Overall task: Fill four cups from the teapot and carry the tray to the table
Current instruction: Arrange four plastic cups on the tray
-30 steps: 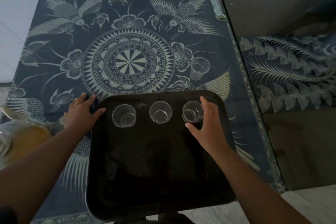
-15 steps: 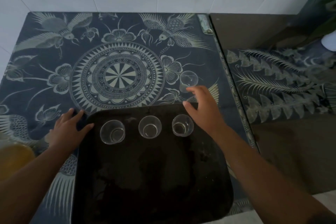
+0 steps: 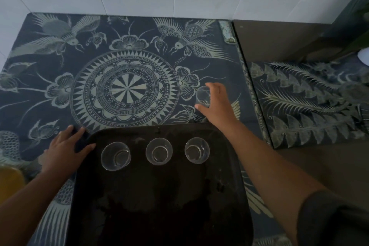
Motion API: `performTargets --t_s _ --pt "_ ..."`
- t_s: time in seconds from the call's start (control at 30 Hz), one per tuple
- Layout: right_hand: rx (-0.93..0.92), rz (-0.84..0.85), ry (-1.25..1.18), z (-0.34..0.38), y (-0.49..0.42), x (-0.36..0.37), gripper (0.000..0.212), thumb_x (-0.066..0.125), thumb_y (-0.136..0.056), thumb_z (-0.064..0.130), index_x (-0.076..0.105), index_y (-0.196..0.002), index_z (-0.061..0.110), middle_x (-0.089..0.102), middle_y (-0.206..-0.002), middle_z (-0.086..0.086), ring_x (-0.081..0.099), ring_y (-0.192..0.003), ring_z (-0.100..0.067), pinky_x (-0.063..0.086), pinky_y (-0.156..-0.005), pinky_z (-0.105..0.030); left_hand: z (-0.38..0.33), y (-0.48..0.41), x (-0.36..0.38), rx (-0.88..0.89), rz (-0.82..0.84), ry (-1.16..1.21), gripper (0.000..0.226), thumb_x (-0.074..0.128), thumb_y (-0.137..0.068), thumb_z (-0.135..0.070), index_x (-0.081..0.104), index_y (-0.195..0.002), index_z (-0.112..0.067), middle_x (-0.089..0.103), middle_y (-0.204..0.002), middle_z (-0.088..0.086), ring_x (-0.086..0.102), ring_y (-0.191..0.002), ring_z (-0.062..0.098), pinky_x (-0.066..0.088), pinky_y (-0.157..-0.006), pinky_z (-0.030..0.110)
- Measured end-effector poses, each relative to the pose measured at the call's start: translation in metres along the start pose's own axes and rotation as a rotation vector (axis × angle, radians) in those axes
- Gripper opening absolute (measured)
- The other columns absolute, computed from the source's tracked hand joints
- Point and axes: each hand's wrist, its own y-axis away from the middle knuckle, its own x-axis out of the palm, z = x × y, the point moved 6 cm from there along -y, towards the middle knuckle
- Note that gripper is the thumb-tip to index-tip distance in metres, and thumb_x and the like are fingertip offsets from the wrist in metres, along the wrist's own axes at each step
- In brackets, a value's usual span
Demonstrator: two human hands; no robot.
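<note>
The left hand lies flat and open on the patterned worktop, its thumb against the dark tray at the near-left corner. Three clear, round cups stand upright in a row across the tray's far side. Beyond the tray's right corner, the right hand closes its grip around the fourth cup, smooth glass or plastic, still on the cloth.

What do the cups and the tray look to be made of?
Cups: clear glass or hard plastic; the tray shows through their walls, and which one it is stays open. Tray: dark, semi-gloss, probably plastic or lacquered; faint sheen and smudges show on its surface.
</note>
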Motion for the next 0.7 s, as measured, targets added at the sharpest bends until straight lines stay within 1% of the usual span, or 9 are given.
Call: performTargets --t_s 0.07,0.17,0.23,0.3,0.5,0.6,0.7 --pt "0.011 -0.002 -0.018 -0.004 0.000 0.003 0.073 0.076 -0.086 0.027 0.036 -0.146 0.014 0.035 -0.144 -0.008 0.045 -0.128 -0.021 0.040 -0.097 -0.025 0.000 0.001 0.000 -0.008 -0.004 -0.006 0.074 0.069 -0.089 -0.053 0.043 -0.155 -0.029 0.030 -0.167 0.006 0.025 -0.152 0.038 0.029 -0.112 0.073" --pt "0.024 -0.014 -0.044 -0.007 0.000 0.004 0.069 0.074 -0.087 0.025 0.038 -0.145 0.017 0.037 -0.143 -0.005 0.050 -0.121 -0.017 0.047 -0.094 -0.029 -0.002 0.002 -0.001 -0.010 -0.012 -0.009 0.074 0.069 -0.089 -0.053 0.044 -0.155 -0.029 0.030 -0.167 0.005 0.025 -0.151 0.037 0.029 -0.112 0.072" --pt "0.029 -0.019 -0.051 -0.008 0.000 0.004 0.068 0.074 -0.088 0.025 0.038 -0.145 0.018 0.036 -0.143 -0.005 0.050 -0.113 -0.012 0.046 -0.089 -0.026 -0.002 0.002 -0.001 -0.008 -0.012 -0.004 0.074 0.070 -0.089 -0.052 0.044 -0.154 -0.029 0.030 -0.167 0.005 0.026 -0.151 0.038 0.029 -0.113 0.071" --pt "0.031 -0.021 -0.061 -0.009 0.002 0.002 0.068 0.074 -0.088 0.027 0.038 -0.145 0.018 0.036 -0.143 -0.004 0.052 -0.113 -0.012 0.045 -0.086 -0.024 -0.003 0.003 -0.002 -0.016 -0.009 -0.002 0.074 0.070 -0.089 -0.052 0.044 -0.154 -0.029 0.029 -0.167 0.005 0.025 -0.151 0.038 0.029 -0.113 0.071" --pt "0.005 -0.047 -0.098 -0.007 0.020 -0.015 0.071 0.073 -0.087 0.030 0.037 -0.147 0.017 0.037 -0.145 -0.004 0.052 -0.122 -0.016 0.047 -0.090 -0.028 -0.006 0.006 -0.004 -0.017 -0.009 -0.004 0.073 0.068 -0.091 -0.051 0.042 -0.156 -0.029 0.027 -0.168 0.003 0.024 -0.153 0.036 0.026 -0.114 0.070" --pt "0.013 -0.076 -0.142 -0.007 0.040 -0.027 0.071 0.074 -0.087 0.025 0.037 -0.147 0.015 0.039 -0.144 -0.005 0.052 -0.122 -0.017 0.045 -0.094 -0.029 -0.007 0.007 -0.004 -0.022 -0.011 0.012 0.073 0.068 -0.091 -0.051 0.042 -0.156 -0.028 0.027 -0.168 0.003 0.023 -0.153 0.035 0.025 -0.114 0.070" --pt "0.021 -0.089 -0.153 -0.008 0.067 -0.034 0.071 0.073 -0.086 0.020 0.037 -0.147 0.013 0.041 -0.141 -0.006 0.049 -0.121 -0.015 0.041 -0.096 -0.028 -0.008 0.008 -0.006 -0.018 -0.005 0.005 0.073 0.067 -0.092 -0.052 0.040 -0.156 -0.029 0.025 -0.169 0.002 0.021 -0.154 0.035 0.025 -0.115 0.070"
